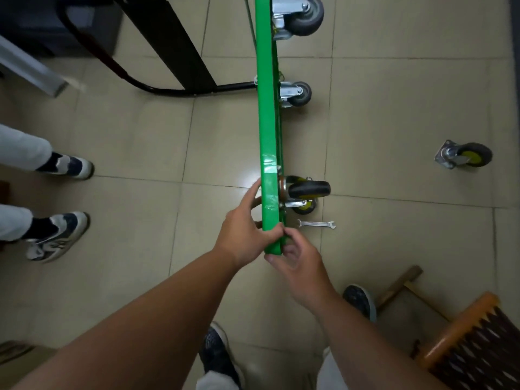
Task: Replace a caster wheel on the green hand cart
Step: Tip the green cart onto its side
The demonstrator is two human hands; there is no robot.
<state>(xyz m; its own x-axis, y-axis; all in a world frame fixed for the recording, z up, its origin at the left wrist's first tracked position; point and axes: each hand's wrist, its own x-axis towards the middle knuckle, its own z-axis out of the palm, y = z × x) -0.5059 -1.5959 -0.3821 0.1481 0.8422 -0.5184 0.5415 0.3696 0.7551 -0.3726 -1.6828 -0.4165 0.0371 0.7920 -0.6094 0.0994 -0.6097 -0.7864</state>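
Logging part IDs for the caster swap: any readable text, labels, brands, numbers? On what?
No readable text anywhere.
The cart: plain green edge and tape, no print.
The loose caster: no marking visible.
The wrench: too small to read any stamp.
The box, bottom left: dark marks, too blurred to read.

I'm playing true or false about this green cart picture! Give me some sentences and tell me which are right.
1. The green cart is tipped up on its edge. True.
2. The wrench is in the right hand. False: it lies on the floor beside the cart.
3. A loose caster wheel lies on the floor, apart from the cart. True.
4. Only the left hand holds the cart. False: both hands hold its near corner.
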